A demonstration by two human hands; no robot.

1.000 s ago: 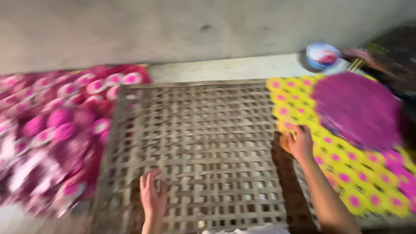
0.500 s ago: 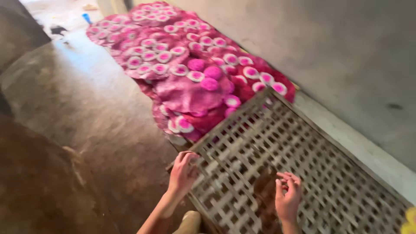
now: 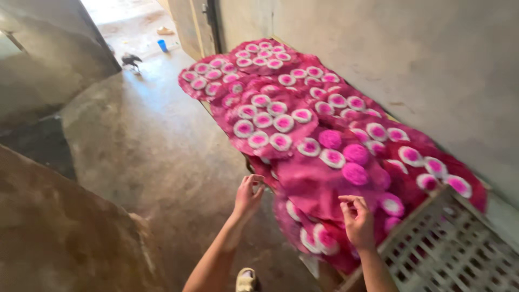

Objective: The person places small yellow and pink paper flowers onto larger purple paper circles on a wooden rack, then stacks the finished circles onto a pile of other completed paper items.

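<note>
A long magenta cloth (image 3: 303, 124) with white and pink round spots lies along the wall, heaped in folds at its near end. My left hand (image 3: 247, 196) hovers at the cloth's near left edge, fingers curled and apart, holding nothing. My right hand (image 3: 357, 220) hangs over the bunched near end of the cloth, fingers bent, holding nothing. A woven lattice frame (image 3: 448, 249) sits at the lower right, its corner next to the cloth.
A bare concrete floor (image 3: 146, 157) runs to the left toward a bright doorway. A bird (image 3: 131, 60) and a small blue cup (image 3: 162, 45) stand far off by the doorway. A grey wall (image 3: 421, 59) lines the right side. A sandalled foot (image 3: 246, 279) shows at the bottom.
The view has swung left from the lattice frame to the magenta cloth. Both hands have left the frame and now hover at the cloth's near end.
</note>
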